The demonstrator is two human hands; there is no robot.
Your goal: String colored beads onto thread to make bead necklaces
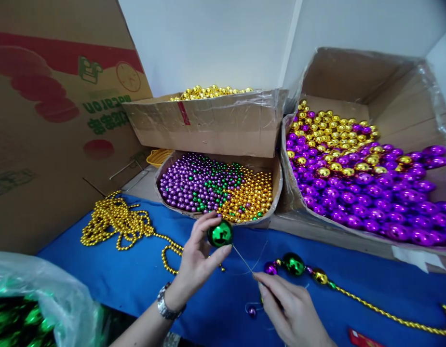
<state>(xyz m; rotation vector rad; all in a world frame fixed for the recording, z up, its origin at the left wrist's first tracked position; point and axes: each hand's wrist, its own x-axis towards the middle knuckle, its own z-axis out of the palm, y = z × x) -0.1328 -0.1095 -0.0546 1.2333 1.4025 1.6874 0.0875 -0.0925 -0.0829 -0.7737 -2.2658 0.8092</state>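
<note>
At lower centre, the right hand (293, 311) pinched a thin needle (243, 259) aimed at a green bead (220, 233) clamped in the left hand (197, 258). Beyond, a tray of small beads (217, 187) sat mid-frame. A slip could probably drop the bead or prick a fingertip.

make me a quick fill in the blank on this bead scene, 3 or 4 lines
1. The left hand pinches a large ____ ball between its fingertips.
2. The right hand holds a thin ____ that points up toward the ball.
3. The tablecloth under the hands is ____.
4. The left wrist wears a ____.

Missing words: green; needle; blue; watch
</note>
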